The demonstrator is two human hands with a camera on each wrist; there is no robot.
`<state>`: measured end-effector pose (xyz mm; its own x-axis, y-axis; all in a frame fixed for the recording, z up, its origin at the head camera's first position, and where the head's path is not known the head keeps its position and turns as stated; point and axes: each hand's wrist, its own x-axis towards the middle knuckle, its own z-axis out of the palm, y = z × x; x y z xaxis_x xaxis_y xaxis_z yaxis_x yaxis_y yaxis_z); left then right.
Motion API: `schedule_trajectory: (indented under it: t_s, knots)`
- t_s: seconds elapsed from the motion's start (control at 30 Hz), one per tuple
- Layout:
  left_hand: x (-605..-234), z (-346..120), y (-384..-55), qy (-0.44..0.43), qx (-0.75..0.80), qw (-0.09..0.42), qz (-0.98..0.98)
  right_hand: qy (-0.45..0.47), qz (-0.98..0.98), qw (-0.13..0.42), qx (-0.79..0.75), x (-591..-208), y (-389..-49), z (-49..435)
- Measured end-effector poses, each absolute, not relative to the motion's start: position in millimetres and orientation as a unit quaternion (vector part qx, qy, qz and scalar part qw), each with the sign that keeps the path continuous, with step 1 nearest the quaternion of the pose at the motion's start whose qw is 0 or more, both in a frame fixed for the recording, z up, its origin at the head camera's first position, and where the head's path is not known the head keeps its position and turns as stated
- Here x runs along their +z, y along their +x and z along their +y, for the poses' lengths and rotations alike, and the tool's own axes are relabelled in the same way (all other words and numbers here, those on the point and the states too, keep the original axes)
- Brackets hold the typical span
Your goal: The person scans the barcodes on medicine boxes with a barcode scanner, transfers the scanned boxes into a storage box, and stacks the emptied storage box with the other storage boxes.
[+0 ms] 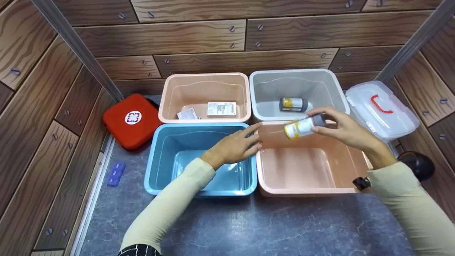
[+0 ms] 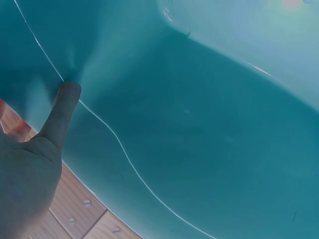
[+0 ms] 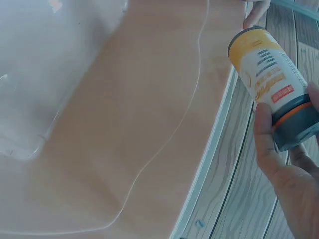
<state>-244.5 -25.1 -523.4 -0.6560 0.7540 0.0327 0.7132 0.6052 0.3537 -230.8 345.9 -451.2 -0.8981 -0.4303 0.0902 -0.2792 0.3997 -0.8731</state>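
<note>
My right hand (image 1: 346, 129) holds a pill bottle (image 1: 299, 128) by its dark cap end, between thumb and fingers. The bottle is tilted, its white and yellow label showing, above the back of the front-right peach bin (image 1: 312, 191). In the right wrist view the thumb and fingers sit around the cap of the same bottle (image 3: 271, 74). My left hand (image 1: 236, 145) rests with loosely spread fingers at the back-right corner of the blue bin (image 1: 151, 167). Its thumb (image 2: 67, 107) lies against that bin's inner wall in the left wrist view.
A similar bottle (image 1: 293, 104) lies in the grey bin (image 1: 254, 96). The back-left peach bin (image 1: 164, 97) contains a white box (image 1: 221, 108) and a smaller pack (image 1: 188, 114). Around them are a red first-aid case (image 1: 131, 131), a purple pill organizer (image 1: 116, 174) and a clear lidded box (image 1: 394, 117).
</note>
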Motion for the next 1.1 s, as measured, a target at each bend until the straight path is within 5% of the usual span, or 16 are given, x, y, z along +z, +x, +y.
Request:
schedule_trajectory:
  t_s: [0.27,0.57,0.83,1.1]
  knots:
    - [-524.4,-25.3,-244.7,0.412,0.179,0.053,0.892,-0.175,0.774,0.056,-0.606,-447.0,-218.1,373.9]
    - [-523.2,-25.9,-244.2,0.403,0.18,0.078,0.894,-0.218,0.715,-0.051,-0.662,-449.3,-198.5,416.0]
    - [-524.4,-26.5,-243.5,0.401,0.186,0.083,0.893,-0.097,0.616,-0.128,-0.772,-468.8,-182.5,430.7]
    - [-524.7,-26.3,-243.9,0.406,0.189,0.079,0.89,-0.078,0.668,-0.178,-0.718,-482.8,-162.5,451.9]
